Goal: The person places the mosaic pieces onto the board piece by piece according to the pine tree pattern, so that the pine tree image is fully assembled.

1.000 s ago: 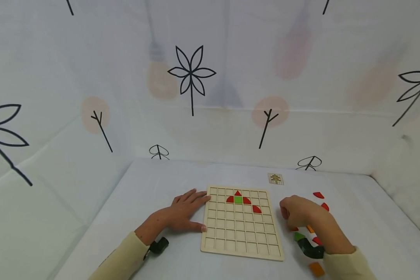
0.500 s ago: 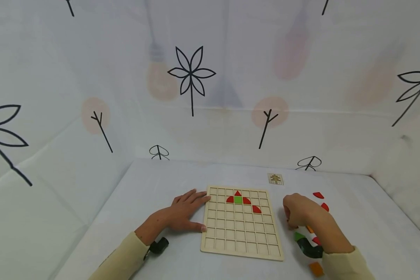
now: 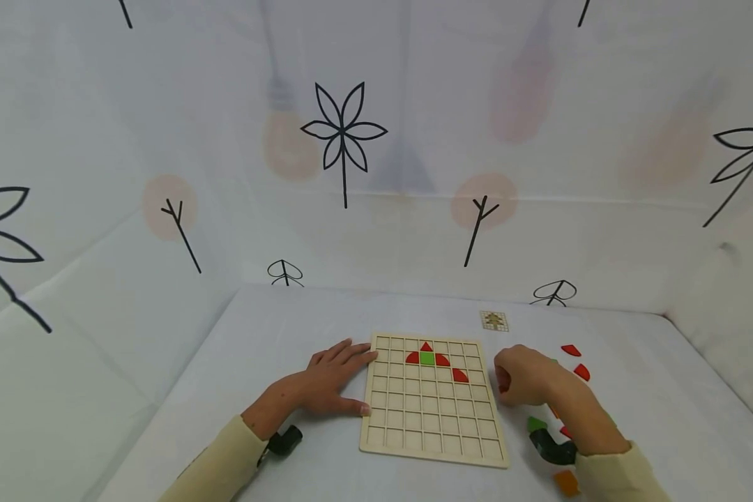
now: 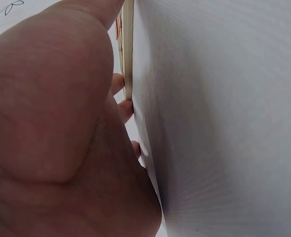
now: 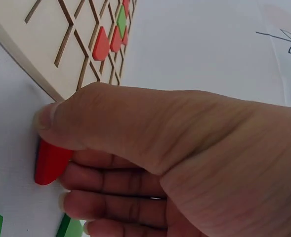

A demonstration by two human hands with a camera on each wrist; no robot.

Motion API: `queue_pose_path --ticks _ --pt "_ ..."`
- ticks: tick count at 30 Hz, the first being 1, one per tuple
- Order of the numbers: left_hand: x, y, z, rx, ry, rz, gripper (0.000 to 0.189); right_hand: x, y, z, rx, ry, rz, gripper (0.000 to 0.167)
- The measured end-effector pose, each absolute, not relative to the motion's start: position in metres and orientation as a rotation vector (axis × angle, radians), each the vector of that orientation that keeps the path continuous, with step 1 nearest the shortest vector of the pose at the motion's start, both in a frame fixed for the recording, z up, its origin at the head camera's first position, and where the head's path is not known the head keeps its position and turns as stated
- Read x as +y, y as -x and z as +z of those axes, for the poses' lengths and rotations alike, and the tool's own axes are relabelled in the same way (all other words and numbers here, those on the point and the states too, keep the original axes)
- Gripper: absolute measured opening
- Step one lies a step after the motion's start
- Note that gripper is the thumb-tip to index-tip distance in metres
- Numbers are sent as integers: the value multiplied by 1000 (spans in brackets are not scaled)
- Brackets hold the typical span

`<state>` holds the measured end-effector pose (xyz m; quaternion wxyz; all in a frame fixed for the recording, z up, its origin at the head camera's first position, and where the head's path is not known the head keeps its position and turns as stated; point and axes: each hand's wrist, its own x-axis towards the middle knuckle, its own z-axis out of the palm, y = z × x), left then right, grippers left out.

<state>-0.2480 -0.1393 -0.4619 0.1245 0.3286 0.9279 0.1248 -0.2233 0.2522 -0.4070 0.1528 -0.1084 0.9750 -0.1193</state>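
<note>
A pale wooden grid board (image 3: 429, 411) lies on the table. Several red pieces (image 3: 460, 375) and a green square (image 3: 427, 358) are set in its upper cells. My left hand (image 3: 332, 383) rests spread along the board's left edge, fingertips and thumb touching it; in the left wrist view the palm (image 4: 46, 118) covers much of the picture. Just right of the board, my right hand (image 3: 527, 376) pinches a red wooden piece with a curved edge (image 5: 51, 165) between thumb and fingers. From the head view that piece is hidden behind the hand.
Loose pieces lie right of the board: red ones (image 3: 571, 350), a green one (image 3: 536, 423) and an orange square (image 3: 567, 482). Others are partly covered by the right forearm. A small card with a tree pattern (image 3: 494, 321) lies beyond the board. Patterned white cloth (image 3: 408, 237) closes the back.
My right hand drew slightly back to the right, then moved left to the board's right edge. The red piece seen under its fingers earlier no longer lies there. The left hand stayed still.
</note>
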Motion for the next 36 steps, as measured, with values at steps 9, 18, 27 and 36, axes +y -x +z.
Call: queue_pose_path --ticks 9,18,27,36 --pt "-140 248 -463 2700 -960 373 101 256 225 -406 2817 410 -448 28" --pt "-141 249 -463 2702 -960 369 101 252 229 -405 2754 685 -680 20" --pt "-141 249 -463 2698 -974 368 101 240 229 -403 2749 844 -792 6" --pt "-141 248 -463 2697 -972 373 100 226 228 -405 2779 961 -850 23"
